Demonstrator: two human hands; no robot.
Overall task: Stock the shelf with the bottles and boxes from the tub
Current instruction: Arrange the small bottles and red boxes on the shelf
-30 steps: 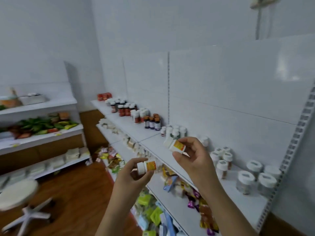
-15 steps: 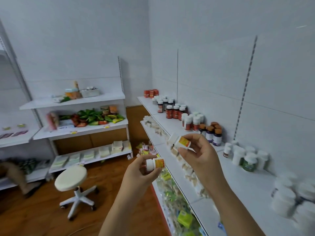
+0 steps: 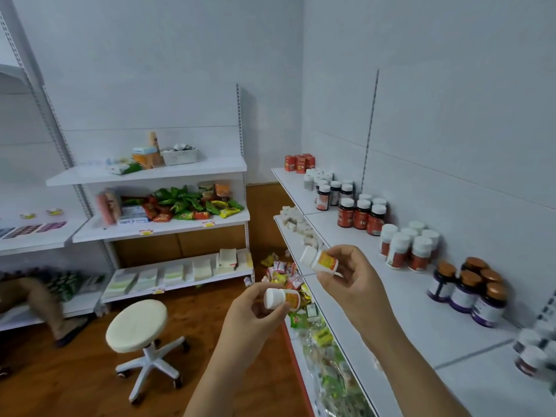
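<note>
While the white shelf [image 3: 400,299] runs along the right wall from the far corner toward the camera, a second shelving unit [image 3: 150,173] stands against the back wall with snack packets and boxes on its tiers. On the wooden floor between them sits a round white stool [image 3: 137,325] on a five-legged base. At the left edge a person's leg [image 3: 39,302] in a sandal shows.

Along the right shelf stand, from far to near, red boxes [image 3: 300,162], dark bottles with white caps [image 3: 361,215], red-labelled white-capped bottles [image 3: 407,246] and purple-labelled bottles with brown caps [image 3: 469,291].

The right hand [image 3: 352,278] pinches a small white bottle with an orange label [image 3: 319,261] in front of the shelf's front edge; its long axis is tilted, cap pointing up and left. The left hand [image 3: 258,311], lower and out over the aisle, grips a second small orange-labelled bottle [image 3: 281,298] lying nearly level, cap pointing left. Both grips are clamped on their bottles, neither of which touches the shelf.

Compared with half a second earlier, the view has swung further left: the stool and back shelving now sit nearer the middle, and the seated person's leg is more in view. Both bottles keep about the same poses in the hands.
</note>
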